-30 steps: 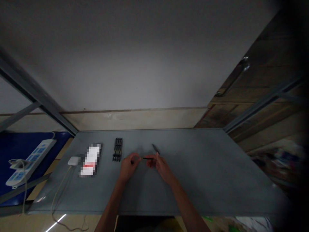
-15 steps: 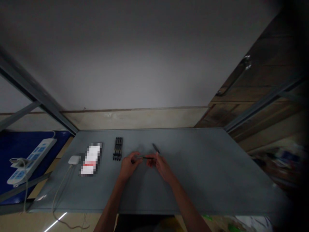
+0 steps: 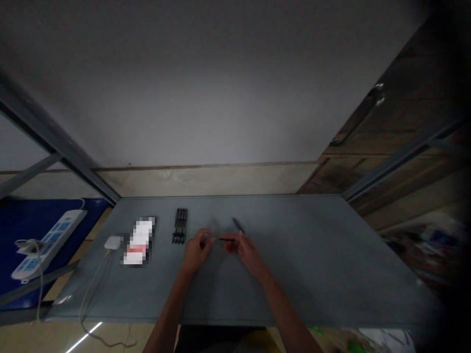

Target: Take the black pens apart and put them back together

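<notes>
Black rod [image 3: 225, 239] pinched between both hands
Left hand [image 3: 196, 254], right hand [image 3: 246, 253] nearly closed on its ends, barely shifted; dark pen [image 3: 238, 225] lies beyond on the tabletop [image 3: 312, 274].

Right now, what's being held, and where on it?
A thin black pen, pinched near one end by the left hand and near the other by the right hand; finger detail too small to tell.

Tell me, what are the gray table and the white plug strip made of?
The gray table looks like painted metal, with a flat, dull finish and a thin, straight edge, though it could be coated board. The white power strip looks like smooth molded plastic, with a soft shine.
</notes>
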Tool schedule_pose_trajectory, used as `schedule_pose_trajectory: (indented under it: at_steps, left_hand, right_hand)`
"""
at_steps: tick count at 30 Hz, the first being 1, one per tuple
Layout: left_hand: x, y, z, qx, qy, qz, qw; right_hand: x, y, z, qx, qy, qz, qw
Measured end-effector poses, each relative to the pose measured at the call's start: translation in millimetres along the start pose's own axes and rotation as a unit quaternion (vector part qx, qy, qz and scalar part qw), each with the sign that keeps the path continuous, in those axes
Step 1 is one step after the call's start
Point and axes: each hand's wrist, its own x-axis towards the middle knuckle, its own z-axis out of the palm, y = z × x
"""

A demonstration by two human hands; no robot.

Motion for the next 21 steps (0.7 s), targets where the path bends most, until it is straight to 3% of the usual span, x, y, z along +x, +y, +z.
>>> schedule_pose_trajectory:
  at_steps: [21]
  left_hand:
    - [2.1,-4.6,4.5,0.041,0.004,0.008,0.999]
  right_hand:
    - [0.9,2.4,-1.8,-0.005,-0.003,0.007,1.000]
